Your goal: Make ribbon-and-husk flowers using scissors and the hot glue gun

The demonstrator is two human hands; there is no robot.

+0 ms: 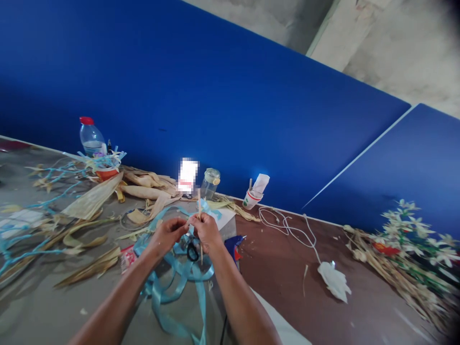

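Observation:
My right hand (206, 232) is closed around a thin pale stick (199, 201) that stands nearly upright, its ends showing above and below the fingers. Close beside it, my left hand (171, 235) has its thumb and fingers pinched together at the stick; whatever lies between those fingertips is too small to make out. Below both hands, loops of light blue ribbon (161, 293) spread over the table. Among the loops lie scissors with a black handle (193, 252). A blue glue gun (233, 244) rests just right of my right wrist.
Dry corn husks (89, 199) and blue-wrapped stems (39, 251) cover the left side. Along the blue partition (215, 96) stand a red-capped bottle (90, 136), a glass jar (210, 183) and a paper cup (252, 199). A white cable (293, 230) and white flowers (413, 235) lie right.

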